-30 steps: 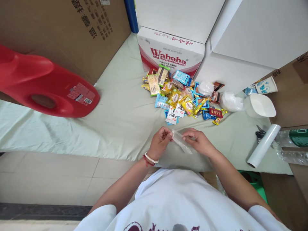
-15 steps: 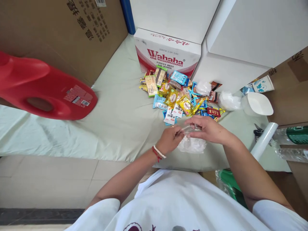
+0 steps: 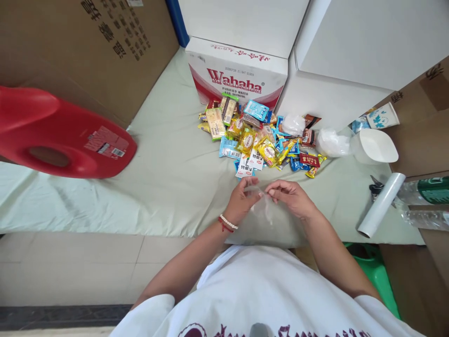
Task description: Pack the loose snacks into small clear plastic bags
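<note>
My left hand (image 3: 241, 201) and my right hand (image 3: 290, 197) both pinch the top edge of a thin clear plastic bag (image 3: 264, 210), which hangs between them over the pale green cloth (image 3: 168, 178). A beaded bracelet and a red string sit on my left wrist. Just beyond my hands lies a pile of small wrapped snacks (image 3: 256, 138) in yellow, blue, red and white packets.
A red plastic jug (image 3: 59, 133) lies on its side at the left. A Wahaha carton (image 3: 238, 77) and white boxes stand behind the snacks. At the right are a white scoop (image 3: 377, 146), a paper cup (image 3: 383, 117), a roll of clear film (image 3: 381, 204) and scissors (image 3: 376, 187).
The bag was twisted thin between my hands, then lifted toward the snack pile and spread. Now both hands have come back toward me, holding its top edge apart.
</note>
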### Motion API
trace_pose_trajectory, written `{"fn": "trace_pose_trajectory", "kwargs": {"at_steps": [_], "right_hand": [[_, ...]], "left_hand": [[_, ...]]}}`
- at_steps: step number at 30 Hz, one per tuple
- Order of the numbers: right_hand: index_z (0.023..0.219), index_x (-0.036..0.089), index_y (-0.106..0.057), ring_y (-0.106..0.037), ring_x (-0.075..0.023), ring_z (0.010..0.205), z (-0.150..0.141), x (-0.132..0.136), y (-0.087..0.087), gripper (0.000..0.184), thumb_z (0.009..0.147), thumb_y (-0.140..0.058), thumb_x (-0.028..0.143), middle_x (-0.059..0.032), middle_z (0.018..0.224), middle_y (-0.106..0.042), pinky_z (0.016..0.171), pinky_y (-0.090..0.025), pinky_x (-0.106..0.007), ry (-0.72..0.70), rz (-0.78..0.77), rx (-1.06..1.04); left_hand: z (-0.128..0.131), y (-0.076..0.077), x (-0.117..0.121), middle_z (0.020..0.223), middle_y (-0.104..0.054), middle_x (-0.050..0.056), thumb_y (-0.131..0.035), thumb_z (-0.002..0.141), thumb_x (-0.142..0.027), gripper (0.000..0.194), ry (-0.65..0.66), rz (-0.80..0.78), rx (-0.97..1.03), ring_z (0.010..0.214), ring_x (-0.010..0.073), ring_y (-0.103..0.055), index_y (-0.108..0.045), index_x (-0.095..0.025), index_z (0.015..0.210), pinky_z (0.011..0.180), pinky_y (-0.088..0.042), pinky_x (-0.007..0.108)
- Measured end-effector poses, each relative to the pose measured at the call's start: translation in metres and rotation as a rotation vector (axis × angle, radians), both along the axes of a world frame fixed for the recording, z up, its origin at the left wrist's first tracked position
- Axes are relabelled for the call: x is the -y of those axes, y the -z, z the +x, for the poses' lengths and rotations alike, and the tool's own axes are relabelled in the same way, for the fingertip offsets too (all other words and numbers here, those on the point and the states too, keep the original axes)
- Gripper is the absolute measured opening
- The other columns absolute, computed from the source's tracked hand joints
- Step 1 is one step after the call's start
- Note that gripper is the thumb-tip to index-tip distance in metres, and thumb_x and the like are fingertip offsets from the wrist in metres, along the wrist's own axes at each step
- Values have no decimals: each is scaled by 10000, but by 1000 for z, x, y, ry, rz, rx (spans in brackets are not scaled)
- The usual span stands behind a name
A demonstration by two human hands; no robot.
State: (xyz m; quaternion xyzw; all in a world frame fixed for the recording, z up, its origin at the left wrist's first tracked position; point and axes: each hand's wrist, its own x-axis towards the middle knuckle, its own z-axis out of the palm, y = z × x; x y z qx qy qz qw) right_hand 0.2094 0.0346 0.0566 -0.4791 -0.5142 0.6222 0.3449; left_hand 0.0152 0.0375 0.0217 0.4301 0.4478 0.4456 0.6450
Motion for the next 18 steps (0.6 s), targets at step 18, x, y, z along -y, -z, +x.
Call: {"fn": "trace_pose_trajectory", "kwargs": {"at_steps": [18], "right_hand": [[868, 216, -730, -516, -132, 725, -28, 8, 12, 269, 797, -816, 461, -1, 812, -583, 674, -420, -264, 236, 204, -36]], "left_hand": [[9, 10, 4, 504, -318, -81, -722, 736, -695, 585, -2, -153, 195, 480, 64, -266, -452, -198, 589, 490, -237, 240]]}}
